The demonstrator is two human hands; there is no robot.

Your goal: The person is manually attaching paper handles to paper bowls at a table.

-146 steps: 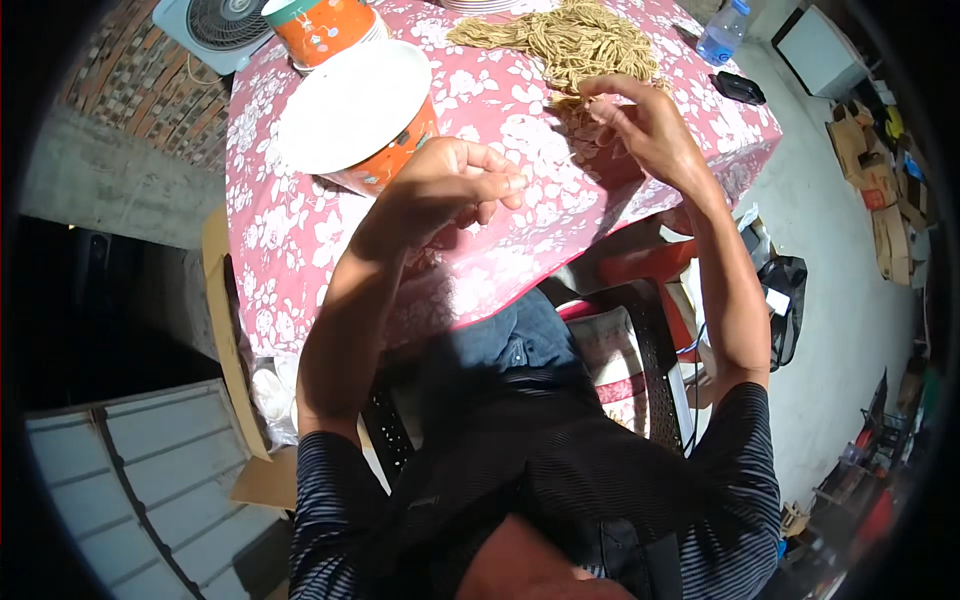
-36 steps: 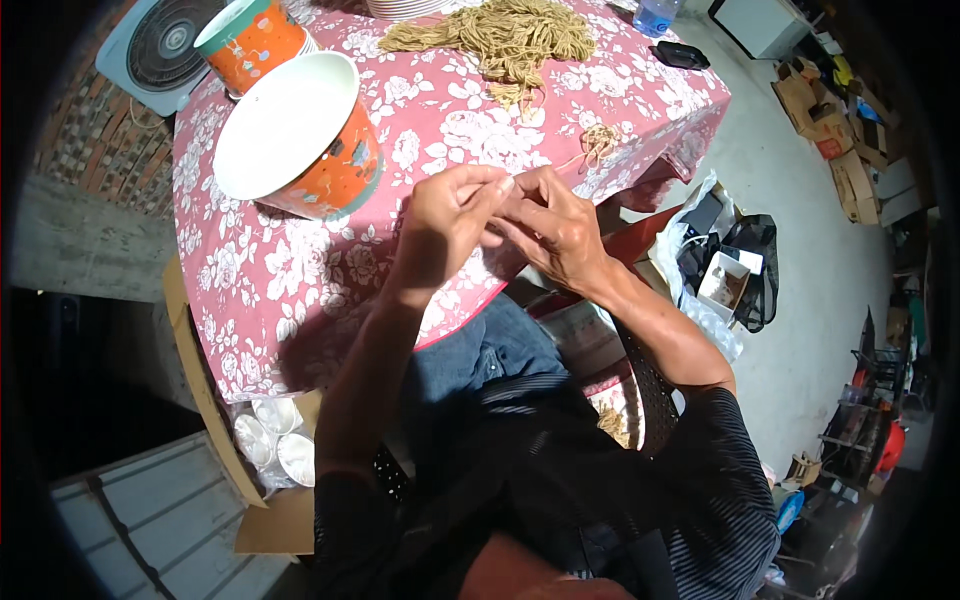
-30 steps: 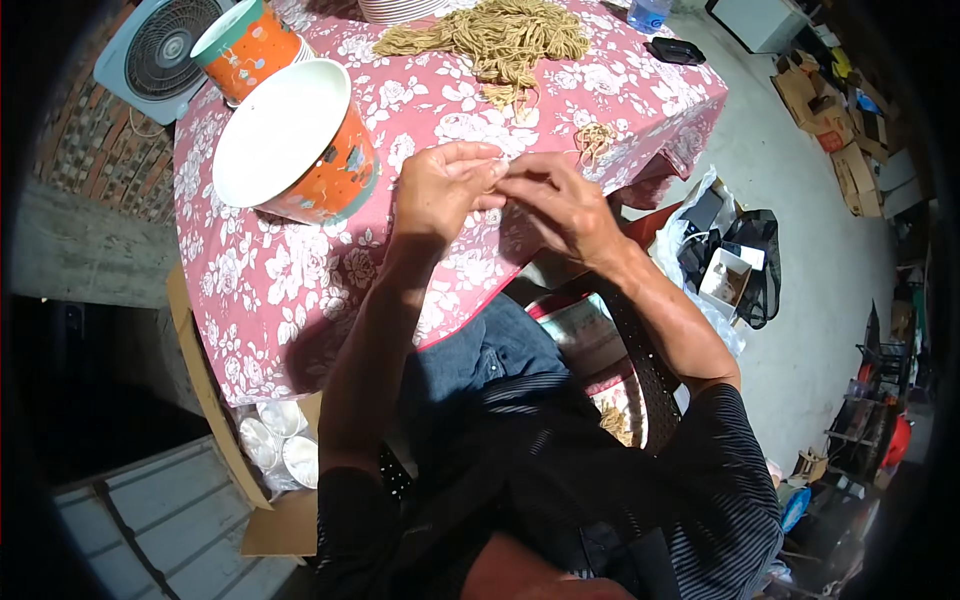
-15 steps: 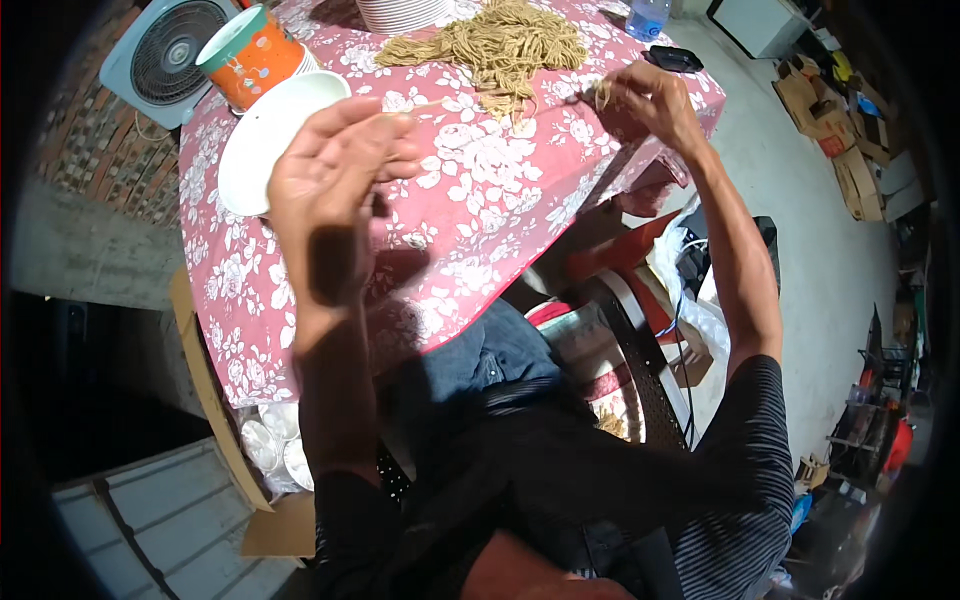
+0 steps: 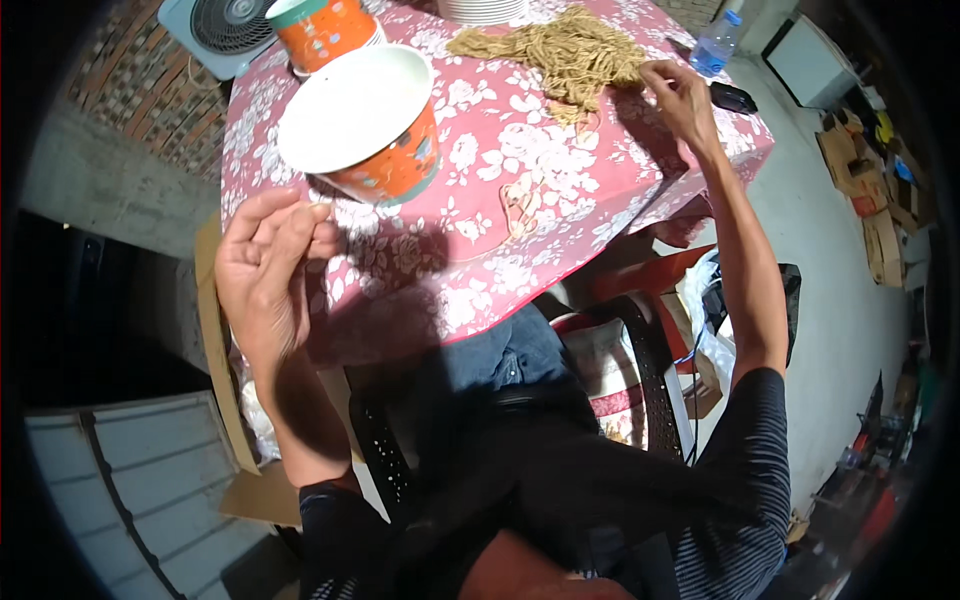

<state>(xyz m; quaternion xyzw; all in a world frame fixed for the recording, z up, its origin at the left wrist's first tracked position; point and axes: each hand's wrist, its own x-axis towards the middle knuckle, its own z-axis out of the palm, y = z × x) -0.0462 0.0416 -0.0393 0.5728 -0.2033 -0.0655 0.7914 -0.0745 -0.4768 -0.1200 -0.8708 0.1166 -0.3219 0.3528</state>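
Reaching to the upper right of the frame, the right hand (image 5: pixel 680 95) has its fingers curled down onto the edge of the heap of tan string loops (image 5: pixel 560 52) on the counter (image 5: pixel 480 270); whether the fingertips have pinched a strand cannot be told from here. At the left of the frame the left hand (image 5: pixel 268 270) is raised off the counter's edge, loosely half open, thumb and forefinger close together as if on something thin, though nothing definite shows between them.

As a judgement, the heap is tangled, so pulling one loop could drag others along and off the counter's right corner, where the cloth falls away. The left forearm also sits close to the big bucket, and a careless swing could knock it.

That orange paper bucket (image 5: pixel 370 125) stands upper centre-left, tilted toward the camera, its white inside showing nothing in it. Behind it stands a second orange cup with a teal rim (image 5: pixel 325 30), contents hidden. A stack of white plates (image 5: pixel 485 8) sits at the top edge, a clear water bottle (image 5: pixel 718 45) and a dark phone (image 5: pixel 733 97) to the right, a fan (image 5: pixel 225 25) upper left
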